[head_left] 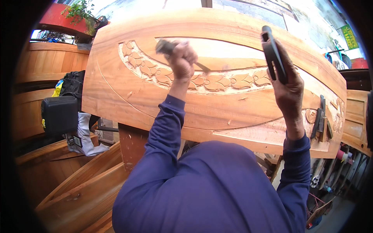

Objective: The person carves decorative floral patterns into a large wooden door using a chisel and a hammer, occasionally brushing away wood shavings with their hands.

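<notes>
My left hand [182,58] is closed round a chisel [203,67], smeared by motion. A dark butt end sticks out on the hand's left, and the thin blade slants down to the right at the edge of a carved band. That band of leaf and petal shapes [217,82] curves across a large wooden panel [132,103]. My right hand [289,87] is raised over the panel's right part, wrapped round a long black object [274,56] with slots along its side and a rounded top. I cannot tell its kind.
Several dark-handled carving tools [321,118] lie together at the panel's right end. A black case [59,114] and a black bag [73,83] stand left of the panel. Long wooden boards [89,186] lie at lower left. A plant [79,12] is at the far left.
</notes>
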{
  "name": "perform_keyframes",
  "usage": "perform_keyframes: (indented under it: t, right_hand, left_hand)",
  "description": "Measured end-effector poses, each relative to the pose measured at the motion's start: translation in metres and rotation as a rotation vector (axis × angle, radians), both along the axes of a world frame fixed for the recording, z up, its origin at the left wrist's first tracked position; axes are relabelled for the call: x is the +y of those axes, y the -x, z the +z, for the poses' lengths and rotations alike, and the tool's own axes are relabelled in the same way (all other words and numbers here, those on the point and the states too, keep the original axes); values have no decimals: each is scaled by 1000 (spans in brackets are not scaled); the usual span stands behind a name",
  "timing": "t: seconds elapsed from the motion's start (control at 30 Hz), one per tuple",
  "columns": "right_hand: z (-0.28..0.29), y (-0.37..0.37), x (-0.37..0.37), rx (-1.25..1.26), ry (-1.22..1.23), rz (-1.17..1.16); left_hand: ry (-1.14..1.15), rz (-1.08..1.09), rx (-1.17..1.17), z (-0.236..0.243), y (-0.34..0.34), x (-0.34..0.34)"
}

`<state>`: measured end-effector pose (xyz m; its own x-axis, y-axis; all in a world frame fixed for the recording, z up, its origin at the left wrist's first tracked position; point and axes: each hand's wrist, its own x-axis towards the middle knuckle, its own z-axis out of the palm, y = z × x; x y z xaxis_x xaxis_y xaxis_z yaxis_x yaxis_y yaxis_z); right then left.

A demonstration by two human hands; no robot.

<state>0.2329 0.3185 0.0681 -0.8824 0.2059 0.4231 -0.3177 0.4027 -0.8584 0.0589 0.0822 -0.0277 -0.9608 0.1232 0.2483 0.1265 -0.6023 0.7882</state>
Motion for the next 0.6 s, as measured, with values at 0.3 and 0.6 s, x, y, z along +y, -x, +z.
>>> perform_keyframes:
  t: [0.3, 0.6]
  right_hand:
    - [27, -8, 4, 102, -68, -66]
    - [82, 9, 51, 431, -904, -536]
  left_hand:
    - [144, -2, -96, 32, -19, 46]
    - [202, 38, 40, 18, -32, 51]
